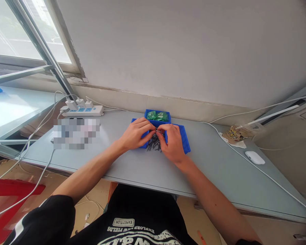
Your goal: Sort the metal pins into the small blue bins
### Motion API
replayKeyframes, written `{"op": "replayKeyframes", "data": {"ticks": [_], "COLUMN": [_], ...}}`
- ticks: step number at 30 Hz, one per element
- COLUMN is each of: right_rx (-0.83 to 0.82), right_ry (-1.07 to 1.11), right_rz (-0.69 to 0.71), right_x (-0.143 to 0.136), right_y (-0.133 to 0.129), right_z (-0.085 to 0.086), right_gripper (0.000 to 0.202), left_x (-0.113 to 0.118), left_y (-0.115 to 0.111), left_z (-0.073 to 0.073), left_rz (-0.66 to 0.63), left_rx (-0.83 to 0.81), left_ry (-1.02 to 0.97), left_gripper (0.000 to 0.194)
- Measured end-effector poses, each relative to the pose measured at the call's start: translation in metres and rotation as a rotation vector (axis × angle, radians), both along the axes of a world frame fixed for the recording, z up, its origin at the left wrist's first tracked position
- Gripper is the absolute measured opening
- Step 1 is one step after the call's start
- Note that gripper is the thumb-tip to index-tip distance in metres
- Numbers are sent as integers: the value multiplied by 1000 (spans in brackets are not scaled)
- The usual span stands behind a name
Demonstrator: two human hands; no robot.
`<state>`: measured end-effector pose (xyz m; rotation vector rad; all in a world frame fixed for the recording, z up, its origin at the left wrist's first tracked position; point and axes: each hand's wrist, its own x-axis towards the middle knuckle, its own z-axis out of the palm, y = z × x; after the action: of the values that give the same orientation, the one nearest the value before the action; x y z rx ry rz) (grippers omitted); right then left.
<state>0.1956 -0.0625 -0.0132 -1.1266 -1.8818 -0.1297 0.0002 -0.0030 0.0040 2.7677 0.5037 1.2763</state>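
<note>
My left hand and my right hand meet over the middle of the desk, fingertips pinched together. Between them is a small thin metal piece, screw-like and too small to make out fully. Just below the fingers lies a loose pile of dark, slender screw-like pieces with shiny ends. One blue tray is partly hidden behind my left hand. To the right, another blue tray is partly covered by my right hand. Behind both stands a blue tray holding green packets.
A white power strip with several plugs sits at the back left, near a blurred-out object. On the right are a drink cup with a straw, a white earbud case and a long white cable. A wall closes off the back.
</note>
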Motion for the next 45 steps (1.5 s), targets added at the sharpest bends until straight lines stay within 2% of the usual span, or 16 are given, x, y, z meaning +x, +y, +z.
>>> {"op": "replayKeyframes", "data": {"ticks": [6,18,23,26,28,32,36,41,45], "right_rx": [115,93,88,158,233,318,269,175,182], "right_ry": [17,77,382,600,659,650,604,519,407], "right_rz": [40,-62,-191,-274,-315,-324,-280,-206,-170], "right_x": [1,5,15,25,32,41,39,28,19], "right_y": [4,4,8,13,16,21,22,16,9], "right_z": [-2,2,-1,0,3,7,4,2,4], "right_gripper": [11,29,31,32,32,28,27,28,26], "left_x": [0,1,1,3,6,13,17,19,19], "left_y": [0,-4,-5,-10,-14,-25,-30,-29,-29], "left_z": [0,3,5,4,0,-13,-23,-27,-28], "left_rz": [11,84,117,137,152,220,303,331,330], "left_rx": [3,29,62,97,119,168,196,183,176], "left_ry": [21,43,116,264,386,572,644,669,665], "left_gripper": [17,19,22,25,29,32,29,25,24]}}
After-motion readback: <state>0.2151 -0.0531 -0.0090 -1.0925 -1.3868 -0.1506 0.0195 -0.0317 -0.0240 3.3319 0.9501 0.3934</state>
